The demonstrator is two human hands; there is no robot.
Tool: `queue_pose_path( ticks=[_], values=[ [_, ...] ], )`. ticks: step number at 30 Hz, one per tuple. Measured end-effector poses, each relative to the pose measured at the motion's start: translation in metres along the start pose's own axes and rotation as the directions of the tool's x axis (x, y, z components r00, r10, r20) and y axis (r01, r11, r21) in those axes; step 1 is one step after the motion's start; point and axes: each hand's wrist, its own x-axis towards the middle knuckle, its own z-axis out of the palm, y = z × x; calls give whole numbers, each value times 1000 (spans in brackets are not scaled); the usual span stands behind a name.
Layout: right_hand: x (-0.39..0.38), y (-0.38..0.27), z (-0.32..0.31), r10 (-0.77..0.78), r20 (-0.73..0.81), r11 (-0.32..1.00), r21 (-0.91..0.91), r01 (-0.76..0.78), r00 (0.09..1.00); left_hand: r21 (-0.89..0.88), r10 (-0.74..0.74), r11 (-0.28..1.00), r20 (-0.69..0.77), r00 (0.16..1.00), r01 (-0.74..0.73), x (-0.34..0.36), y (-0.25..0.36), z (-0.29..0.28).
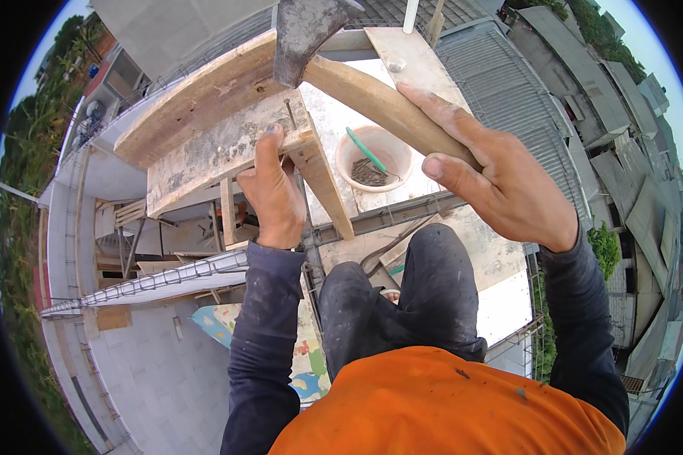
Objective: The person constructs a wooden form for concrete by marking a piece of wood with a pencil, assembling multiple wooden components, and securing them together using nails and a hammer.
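Hammering tool (360,89): hovering over the board (205,155); presumably handling stiff, head-heavy. Right grip (508,180): clamping the wooden handle (410,119) low, likely the best hold. Left grip (275,196): pinching the board beside a nail (290,114).

Left hand (272,197): bare, closed in a grip; left thumb (268,149) pointing up, other fingers mostly hidden. Left forearm (265,326): dark-sleeved, near upright. Right hand (512,182): bare, gripping; index finger (444,112) stretched to upper left, right thumb (454,172) beneath. Right forearm (580,311): dark-sleeved, slanting inward. Left knee (347,280), right knee (439,246): bent.
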Motion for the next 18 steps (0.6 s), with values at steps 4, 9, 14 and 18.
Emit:
queue_pose_path(
  ticks=[4,9,14,18],
  values=[
    [2,0,-6,-26,2,998,-52,26,1000,11,12,1000,13,1000,-12,2,-2,1],
    [4,5,-3,-47,-22,995,-85,45,999,16,36,999,20,999,-36,2,-1,-2],
    [5,16,17,176,32,948,265,-178,984,35,35,999,-5,999,-35,4,-1,-6],
    [-1,27,57,302,141,749,576,-326,943,-8,29,1000,-4,1000,-29,4,1,-2]
  ],
)
